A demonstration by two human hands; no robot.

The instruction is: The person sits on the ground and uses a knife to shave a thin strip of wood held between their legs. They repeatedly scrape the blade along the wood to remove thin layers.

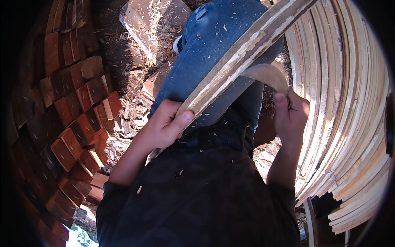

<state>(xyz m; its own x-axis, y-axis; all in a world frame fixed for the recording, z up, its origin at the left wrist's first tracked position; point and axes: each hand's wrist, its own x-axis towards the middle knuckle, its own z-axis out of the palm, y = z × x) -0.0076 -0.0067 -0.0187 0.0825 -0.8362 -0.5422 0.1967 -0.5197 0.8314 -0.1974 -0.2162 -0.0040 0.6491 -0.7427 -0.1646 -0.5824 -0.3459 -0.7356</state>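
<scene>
- Head view: a long wooden strip (242, 55) is held aslant across the lap, its near end at the left hand (166, 125) and its far end carried past the upper right edge of the view.
- The strip is gripped by the left hand, the thumb laid along the upper face; rough brown and pale, streaked patches are shown along its length.
- A curved blade (266, 75) is held by the right hand, (291, 119) which is closed around its base; the handle is mostly hidden by the fist.
- The blade's end is brought to the strip's right edge; whether the wood is touched cannot be told.
- The strip is backed by a leg in blue jeans (205, 53), on which small shavings are scattered; a few more are caught on the dark shirt (197, 197).
- To the left, reddish-brown wooden blocks (72, 142) are piled in rows.
- To the right, long pale slats (329, 82) are stacked side by side.
- The ground around the legs is littered with wood chips (129, 123).
</scene>
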